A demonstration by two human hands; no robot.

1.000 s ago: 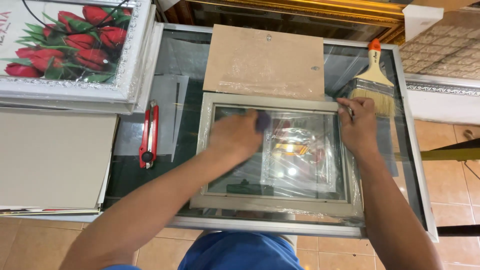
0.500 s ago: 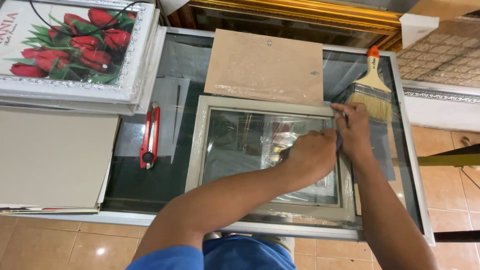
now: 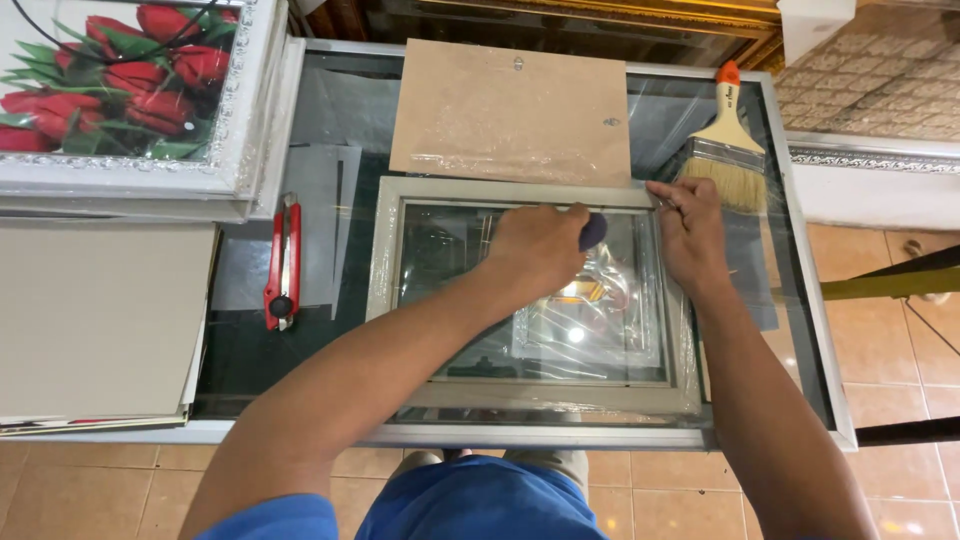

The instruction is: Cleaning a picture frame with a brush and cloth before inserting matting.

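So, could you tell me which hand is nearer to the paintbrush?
Right. The right hand rests on the frame's top right corner, just below the paintbrush bristles; the left hand is further left, over the glass.
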